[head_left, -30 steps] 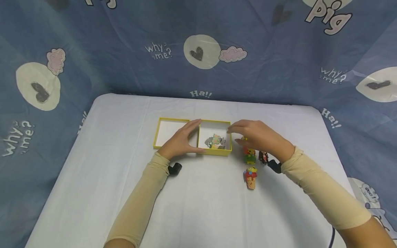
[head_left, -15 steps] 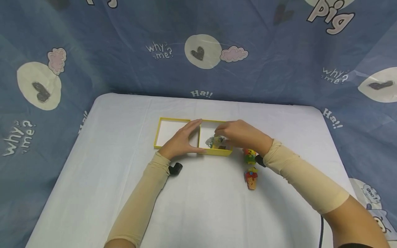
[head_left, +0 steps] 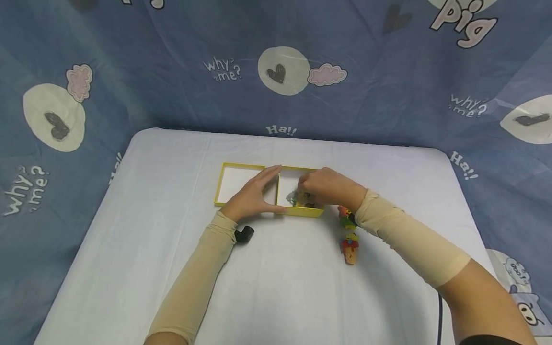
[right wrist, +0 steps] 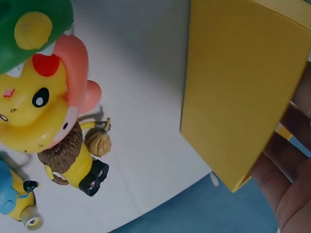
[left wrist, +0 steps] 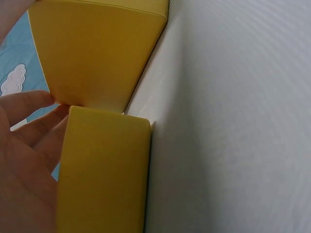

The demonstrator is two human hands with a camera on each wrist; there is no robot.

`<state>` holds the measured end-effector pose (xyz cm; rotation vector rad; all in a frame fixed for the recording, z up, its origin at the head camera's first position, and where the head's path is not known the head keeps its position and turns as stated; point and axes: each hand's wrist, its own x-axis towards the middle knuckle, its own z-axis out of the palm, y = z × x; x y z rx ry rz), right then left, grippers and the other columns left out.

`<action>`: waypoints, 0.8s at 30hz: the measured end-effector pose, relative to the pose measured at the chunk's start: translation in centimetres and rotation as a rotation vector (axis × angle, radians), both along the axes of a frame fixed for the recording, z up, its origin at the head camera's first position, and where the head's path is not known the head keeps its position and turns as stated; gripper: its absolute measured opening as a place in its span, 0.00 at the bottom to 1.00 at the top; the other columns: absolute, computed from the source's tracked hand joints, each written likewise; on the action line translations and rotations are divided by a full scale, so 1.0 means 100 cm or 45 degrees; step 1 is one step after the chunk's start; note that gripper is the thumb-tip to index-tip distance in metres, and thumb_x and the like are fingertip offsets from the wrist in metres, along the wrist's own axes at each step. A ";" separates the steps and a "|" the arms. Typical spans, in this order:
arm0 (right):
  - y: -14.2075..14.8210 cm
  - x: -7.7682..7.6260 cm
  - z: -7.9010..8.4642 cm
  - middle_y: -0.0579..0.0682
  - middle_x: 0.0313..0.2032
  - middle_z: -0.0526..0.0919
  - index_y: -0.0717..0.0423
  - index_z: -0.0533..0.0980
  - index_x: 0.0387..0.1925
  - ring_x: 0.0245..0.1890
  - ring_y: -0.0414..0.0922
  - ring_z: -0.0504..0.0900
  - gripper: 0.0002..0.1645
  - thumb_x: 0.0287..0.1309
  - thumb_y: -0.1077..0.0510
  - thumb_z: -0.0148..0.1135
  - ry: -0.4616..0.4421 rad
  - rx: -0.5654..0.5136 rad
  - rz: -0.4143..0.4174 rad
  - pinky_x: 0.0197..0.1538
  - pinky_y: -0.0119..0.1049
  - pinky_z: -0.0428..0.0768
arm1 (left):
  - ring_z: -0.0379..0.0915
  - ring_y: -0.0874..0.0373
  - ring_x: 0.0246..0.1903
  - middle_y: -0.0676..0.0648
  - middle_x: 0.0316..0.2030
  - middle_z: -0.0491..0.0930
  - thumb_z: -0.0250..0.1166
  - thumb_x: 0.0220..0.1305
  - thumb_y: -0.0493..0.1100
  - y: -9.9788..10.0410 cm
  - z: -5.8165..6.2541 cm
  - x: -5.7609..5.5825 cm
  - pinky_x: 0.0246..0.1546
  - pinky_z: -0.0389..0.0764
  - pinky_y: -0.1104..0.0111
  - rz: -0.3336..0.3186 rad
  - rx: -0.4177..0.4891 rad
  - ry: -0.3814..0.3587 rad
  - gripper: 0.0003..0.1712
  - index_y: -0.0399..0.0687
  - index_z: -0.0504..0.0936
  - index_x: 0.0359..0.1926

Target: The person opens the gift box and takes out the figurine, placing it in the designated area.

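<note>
A shallow yellow box stands as two white-lined trays side by side, the left tray (head_left: 219, 187) and the right tray (head_left: 304, 212). My left hand (head_left: 252, 196) grips the right tray's left end, thumb at the near wall and fingers at the far one. In the left wrist view its fingers (left wrist: 39, 128) reach behind one yellow wall and touch the other. My right hand (head_left: 329, 186) reaches over the right tray's right wall, fingers bent down among small grey-green pieces (head_left: 292, 198). Whether it pinches one is hidden by the hand and wall.
Right of the box lie toy figures: a yellow-faced one with a green cap (right wrist: 43, 107), a minion figure in a brown furry vest (right wrist: 73, 155) and a blue-and-yellow one (right wrist: 17, 189). A cone-shaped figure (head_left: 350, 250) lies nearer on the white table (head_left: 172, 268).
My right hand has moved left from the right tray's outer edge down into it, its forearm now covering part of the toys. My left hand keeps its place on the box.
</note>
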<state>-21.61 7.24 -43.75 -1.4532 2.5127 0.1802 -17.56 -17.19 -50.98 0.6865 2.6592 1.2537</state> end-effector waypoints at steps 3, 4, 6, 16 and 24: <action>-0.001 -0.001 -0.005 0.46 0.43 0.90 0.50 0.87 0.40 0.37 0.42 0.86 0.10 0.56 0.62 0.77 -0.016 -0.019 0.019 0.43 0.39 0.89 | 0.48 0.49 0.81 0.49 0.82 0.54 0.82 0.46 0.65 0.000 0.002 0.001 0.80 0.60 0.48 0.000 -0.006 -0.014 0.68 0.59 0.54 0.82; -0.002 -0.002 -0.006 0.46 0.41 0.90 0.50 0.87 0.38 0.34 0.41 0.84 0.09 0.56 0.62 0.77 -0.023 -0.027 0.026 0.42 0.38 0.88 | 0.49 0.49 0.81 0.49 0.82 0.54 0.82 0.46 0.65 0.000 0.002 0.001 0.80 0.60 0.48 -0.001 -0.009 -0.016 0.68 0.59 0.54 0.82; -0.002 -0.003 -0.008 0.46 0.38 0.89 0.50 0.86 0.37 0.31 0.40 0.81 0.07 0.56 0.62 0.77 -0.039 -0.041 0.033 0.40 0.37 0.88 | 0.49 0.49 0.81 0.50 0.82 0.54 0.82 0.46 0.65 0.000 0.002 0.001 0.80 0.60 0.48 0.000 -0.011 -0.023 0.68 0.60 0.54 0.82; 0.001 -0.009 -0.017 0.48 0.42 0.89 0.54 0.87 0.48 0.39 0.42 0.85 0.13 0.61 0.62 0.73 -0.091 -0.068 -0.016 0.47 0.38 0.88 | 0.49 0.50 0.81 0.51 0.82 0.54 0.82 0.47 0.64 0.001 0.002 0.000 0.80 0.60 0.49 -0.002 -0.021 -0.015 0.68 0.58 0.55 0.82; 0.001 -0.010 -0.015 0.49 0.43 0.90 0.56 0.87 0.48 0.39 0.42 0.86 0.16 0.56 0.64 0.75 -0.140 -0.137 -0.049 0.47 0.39 0.88 | 0.49 0.51 0.81 0.52 0.82 0.54 0.82 0.46 0.65 0.000 0.000 0.000 0.81 0.59 0.50 0.006 -0.030 -0.004 0.68 0.59 0.54 0.82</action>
